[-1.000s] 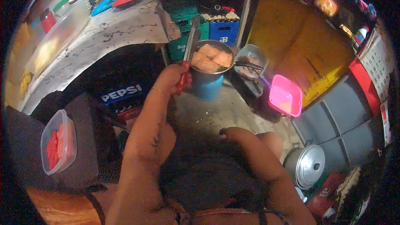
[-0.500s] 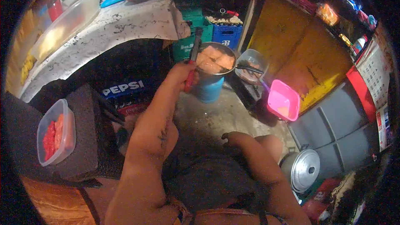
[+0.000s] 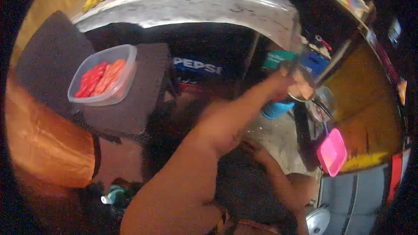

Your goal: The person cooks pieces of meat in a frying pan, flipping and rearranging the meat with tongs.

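My left hand (image 3: 284,82), blurred by motion, is closed at the left edge of a frying pan. A dark, red-handled tool was clear in it a moment ago; now its outline is smeared. Pink slices of meat (image 3: 301,88) lie in the frying pan (image 3: 298,99), whose black handle points right. Beneath the pan is a blue round base (image 3: 278,110). Low over my lap, my right hand (image 3: 257,150) touches nothing I can see, and its fingers are too dark and blurred to read. A clear plastic tub (image 3: 124,89) of red and pink pieces sits on the left.
The tub rests on a dark, cloth-like surface (image 3: 146,67). Right of the pan are a clear container (image 3: 327,96) and a pink plastic basin (image 3: 333,152). A lidded metal pot (image 3: 318,221) is low on the right. Behind stand a green crate (image 3: 281,58) and blue crate (image 3: 315,63).
My view has swung left, so the pan and both hands appear farther right and the tub nearer the middle. My left hand stays by the pan, its tool now less visible.
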Demonstrator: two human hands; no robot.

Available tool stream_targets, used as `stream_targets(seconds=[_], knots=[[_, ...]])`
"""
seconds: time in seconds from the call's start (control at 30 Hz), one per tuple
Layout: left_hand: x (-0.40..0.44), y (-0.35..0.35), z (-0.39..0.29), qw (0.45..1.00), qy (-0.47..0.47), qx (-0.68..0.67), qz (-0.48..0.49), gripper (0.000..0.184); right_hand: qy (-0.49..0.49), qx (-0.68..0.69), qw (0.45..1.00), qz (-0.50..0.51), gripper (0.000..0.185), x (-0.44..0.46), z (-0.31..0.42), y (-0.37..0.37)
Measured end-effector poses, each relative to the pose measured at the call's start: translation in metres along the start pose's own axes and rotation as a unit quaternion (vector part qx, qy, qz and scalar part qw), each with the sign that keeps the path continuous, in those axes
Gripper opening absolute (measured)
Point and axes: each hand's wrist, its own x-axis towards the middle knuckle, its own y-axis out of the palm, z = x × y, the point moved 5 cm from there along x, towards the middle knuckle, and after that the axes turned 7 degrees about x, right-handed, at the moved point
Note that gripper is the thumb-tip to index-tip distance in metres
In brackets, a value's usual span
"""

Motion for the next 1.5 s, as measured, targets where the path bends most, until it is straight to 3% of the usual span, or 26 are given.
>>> stream_targets(seconds=[0.1, 0.2, 0.3, 0.4, 0.47, 0.57, 0.67, 0.8, 0.87, 0.93, 1.07, 1.13, 1.17, 1.2, 1.27, 1.33, 1.5], knots=[[-0.02, -0.008, -0.012, 0.998, -0.005, -0.053, 0.039, 0.031, 0.192, 0.076, 0.978, -0.011, 0.04, 0.004, -0.044, 0.013], [0.016, -0.004, 0.011, 0.994, 0.047, -0.091, 0.024, 0.029, 0.148, 0.078, 0.981, 0.094, 0.04, 0.013, -0.108, 0.033], [0.014, -0.011, 0.001, 0.999, 0.04, -0.005, 0.005, 0.028, 0.104, 0.086, 0.972, 0.193, 0.04, 0.027, -0.154, 0.05], [0.009, -0.013, -0.001, 0.997, 0.038, -0.063, 0.018, 0.065, 0.144, 0.156, 0.961, 0.178, 0.041, 0.025, -0.125, 0.051], [0.01, -0.014, -0.001, 0.998, 0.034, -0.021, 0.051, 0.068, 0.14, 0.131, 0.965, 0.178, 0.042, 0.027, -0.117, 0.051], [0.04, -0.007, 0.015, 0.996, 0.088, -0.009, 0.025, 0.071, 0.132, 0.106, 0.969, 0.18, 0.042, 0.034, -0.116, 0.049], [0.018, -0.005, 0.002, 0.996, 0.088, -0.024, 0.009, 0.071, 0.124, 0.089, 0.971, 0.182, 0.043, 0.035, -0.116, 0.049], [0.005, -0.011, 0.005, 0.999, 0.028, -0.011, 0.023, 0.026, 0.112, 0.072, 0.975, 0.18, 0.044, 0.026, -0.11, 0.047], [0.011, -0.011, 0.012, 0.998, 0.038, 0.002, 0.047, 0.045, 0.109, 0.061, 0.977, 0.173, 0.045, 0.016, -0.109, 0.042], [0.018, -0.014, 0.017, 0.998, 0.043, 0.02, 0.043, 0.05, 0.1, 0.038, 0.981, 0.164, 0.045, 0.005, -0.102, 0.036], [0.027, -0.019, 0.03, 0.999, -0.015, -0.019, 0.03, 0.028, 0.061, -0.043, 0.991, 0.11, 0.046, -0.023, -0.068, 0.001], [0.008, -0.034, 0.015, 0.993, -0.02, 0.105, 0.049, 0.039, 0.052, -0.085, 0.993, 0.059, 0.047, -0.041, -0.036, -0.029], [-0.011, -0.035, 0.001, 0.996, -0.057, 0.066, 0.015, 0.044, 0.052, -0.105, 0.993, 0.031, 0.047, -0.05, -0.021, -0.046], [-0.001, -0.036, 0.006, 0.996, 0.002, 0.081, 0.032, 0.047, 0.054, -0.127, 0.99, 0.0, 0.047, -0.06, -0.007, -0.065], [-0.005, -0.045, 0.007, 0.997, -0.034, 0.034, 0.064, 0.038, 0.085, -0.145, 0.985, -0.048, 0.048, -0.077, 0.006, -0.098], [-0.004, -0.047, 0.011, 0.999, -0.038, 0.027, -0.004, 0.034, 0.122, -0.146, 0.979, -0.075, 0.05, -0.094, -0.001, -0.122], [0.003, -0.053, 0.014, 0.99, -0.001, 0.139, -0.032, 0.039, 0.202, -0.209, 0.954, -0.071, 0.054, -0.102, -0.062, -0.132]])
